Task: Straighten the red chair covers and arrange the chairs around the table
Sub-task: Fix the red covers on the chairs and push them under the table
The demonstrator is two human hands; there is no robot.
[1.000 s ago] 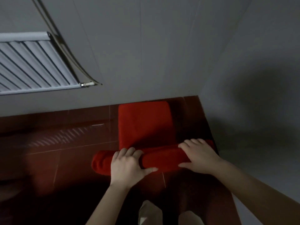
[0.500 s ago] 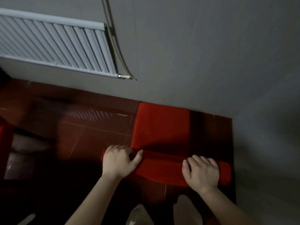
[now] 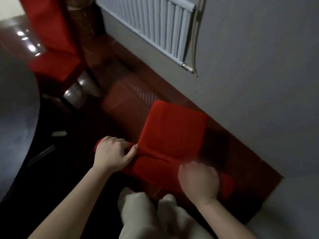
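Gripping the covered back of the red chair (image 3: 174, 128), the left hand (image 3: 112, 154) and right hand (image 3: 198, 181) curl over its two ends. The back runs crosswise just before the person, seat pointing to the wall (image 3: 259, 66); the surface (image 3: 15, 104) lies leftward, nearer the left hand.

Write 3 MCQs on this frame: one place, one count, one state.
1. The radiator is: A on the wall; B on a shelf; C on a cart.
2. Red chairs in view: A one; B two; C four.
3. Left hand and right hand: A hang free; B both grip the near chair by its back; C hold a cup.

Key:
1 A, it is mounted on the wall.
2 B, the near chair stands by the wall and the far chair is at upper left.
3 B, the fingers of both hands curl over the top of the back.
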